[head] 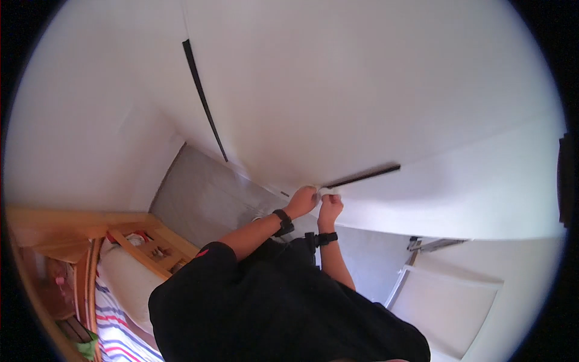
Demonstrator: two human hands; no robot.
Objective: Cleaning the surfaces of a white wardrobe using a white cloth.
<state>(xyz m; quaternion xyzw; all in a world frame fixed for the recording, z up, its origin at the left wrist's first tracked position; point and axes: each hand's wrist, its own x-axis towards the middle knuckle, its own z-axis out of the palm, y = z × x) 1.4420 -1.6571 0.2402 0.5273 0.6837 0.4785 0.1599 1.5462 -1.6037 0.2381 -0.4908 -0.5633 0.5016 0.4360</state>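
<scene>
A small piece of white cloth or tissue [326,192] is bunched between my two hands. It sits at the lower left end of a slim black handle strip [368,176] on a large white panel [362,99]. My left hand [302,202], fingers curled, grips the left side of the cloth. From below, my right hand [331,209] pinches its right side. The fingertips are partly hidden, and so is the strip's end behind the cloth. Farther left, a second, longer black strip [204,102] runs along the white surface.
Grey floor [203,190] shows below the panel. At lower left stands a wooden bed frame [135,221] with a striped sheet [117,321] and some small items. A white framed panel [452,303] and a metal bracket [438,244] are at lower right.
</scene>
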